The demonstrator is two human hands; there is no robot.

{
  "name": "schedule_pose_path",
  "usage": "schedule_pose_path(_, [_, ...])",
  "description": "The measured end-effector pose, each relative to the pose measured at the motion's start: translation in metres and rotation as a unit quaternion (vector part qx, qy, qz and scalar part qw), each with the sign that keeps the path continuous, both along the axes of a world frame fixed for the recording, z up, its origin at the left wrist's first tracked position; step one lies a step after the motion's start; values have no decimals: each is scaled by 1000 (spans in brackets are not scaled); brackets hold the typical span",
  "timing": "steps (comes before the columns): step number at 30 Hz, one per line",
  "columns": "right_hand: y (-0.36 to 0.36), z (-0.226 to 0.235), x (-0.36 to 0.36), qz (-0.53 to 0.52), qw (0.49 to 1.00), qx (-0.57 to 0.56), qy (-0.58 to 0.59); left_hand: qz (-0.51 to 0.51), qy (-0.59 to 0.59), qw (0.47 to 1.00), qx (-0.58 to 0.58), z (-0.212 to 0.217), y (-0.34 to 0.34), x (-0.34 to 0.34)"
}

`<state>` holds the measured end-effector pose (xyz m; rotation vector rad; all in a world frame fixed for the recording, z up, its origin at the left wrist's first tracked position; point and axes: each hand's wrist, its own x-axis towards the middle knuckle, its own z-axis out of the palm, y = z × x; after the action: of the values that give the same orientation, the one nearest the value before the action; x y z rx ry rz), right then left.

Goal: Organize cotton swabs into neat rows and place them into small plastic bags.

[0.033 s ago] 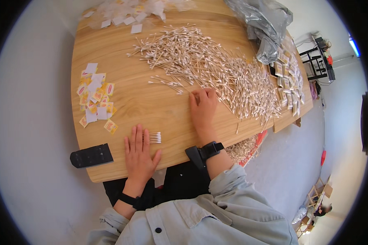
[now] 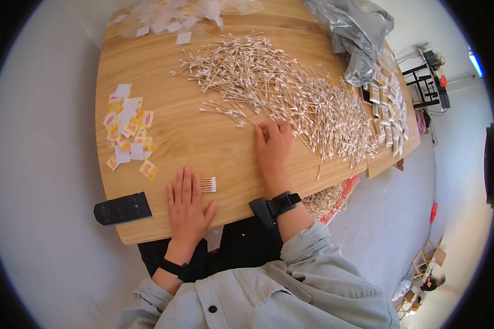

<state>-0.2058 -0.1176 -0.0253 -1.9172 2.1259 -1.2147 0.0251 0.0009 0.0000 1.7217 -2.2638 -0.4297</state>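
Note:
My left hand point(image 2: 185, 211) lies flat on the wooden table, fingers stretched out, over a small row of cotton swabs point(image 2: 207, 185). Their white tips stick out to the right of the fingers; the rest is hidden under the hand. At the near edge of a large loose heap of cotton swabs point(image 2: 269, 77), my right hand point(image 2: 274, 143) is closed, with its fingertips pinched at the end of a cotton swab point(image 2: 251, 120). A few stray swabs lie just beyond those fingertips.
Yellow-and-white paper cards point(image 2: 127, 123) are piled at the left, near a black block point(image 2: 123, 209). Clear bags with cards point(image 2: 184, 13) lie at the far edge, a grey plastic bag point(image 2: 359, 38) far right. Packed swab bundles point(image 2: 387, 107) sit right; more swabs point(image 2: 329, 202) are below the table edge.

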Motion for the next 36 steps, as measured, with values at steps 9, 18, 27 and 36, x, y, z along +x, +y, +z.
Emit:
schedule_pose_path(9, [17,4,4,-36,973,51,-223,2,-3,1000,-6,2,1,2])
schedule_pose_path(18, [46,39,65,83,961,77,-251,0,2,1000,-12,-1,2,-3])
schedule_pose_path(27, [75,215,132,561,468,29,-682,15,-30,999,-33,-3,-1,-2])
schedule_pose_path(36, [78,223,154,581,403,49,-705,7,-13,1000,-25,-3,4,0])
